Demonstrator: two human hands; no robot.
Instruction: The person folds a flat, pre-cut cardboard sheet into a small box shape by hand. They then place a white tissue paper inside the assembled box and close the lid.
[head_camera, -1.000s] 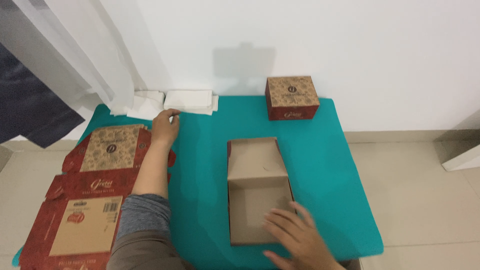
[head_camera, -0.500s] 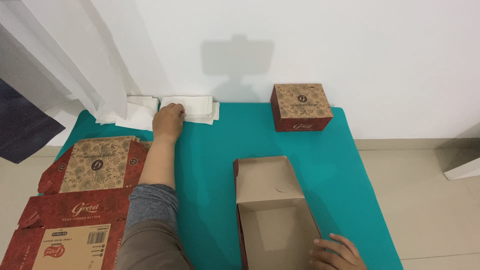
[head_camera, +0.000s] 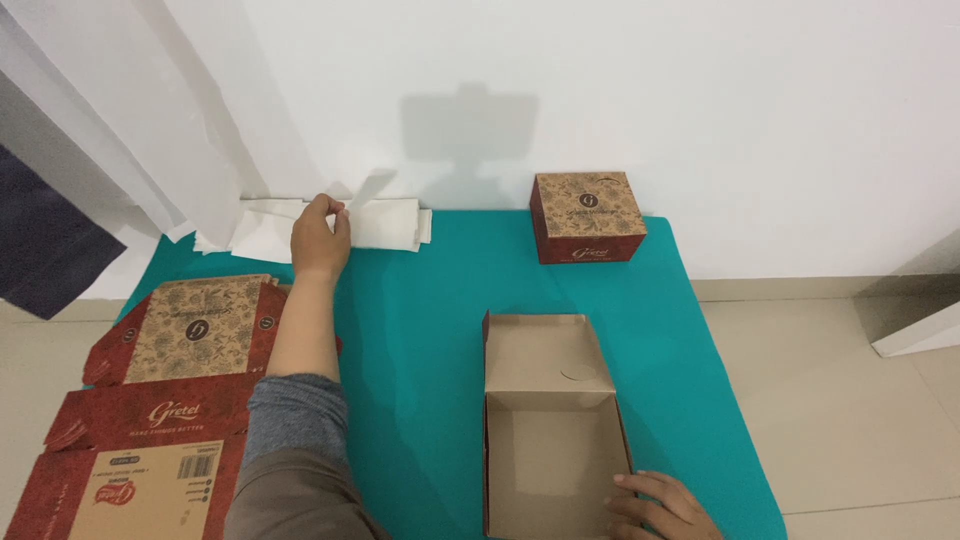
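Up at the table's far edge, left hand (head_camera: 320, 238) pinches a white paper sheet (head_camera: 372, 190); right hand (head_camera: 662, 505) rests spread against the open box (head_camera: 550, 430).

Open box (head_camera: 552, 420): plain brown cardboard, matt, unprinted inside. Closed box (head_camera: 586, 217): cardboard, printed red-brown with a patterned top, slight sheen. Flat cartons (head_camera: 150, 390): same printed cardboard, smooth. Table cover (head_camera: 420, 330): teal, matt, cloth-like, smooth. White sheets (head_camera: 385, 224): thin paper, matt, one pinched by the left hand (head_camera: 320, 240). Curtain (head_camera: 120, 120): white cloth. Sleeve (head_camera: 292, 415): grey knit fabric. Floor (head_camera: 850, 400): smooth tile.
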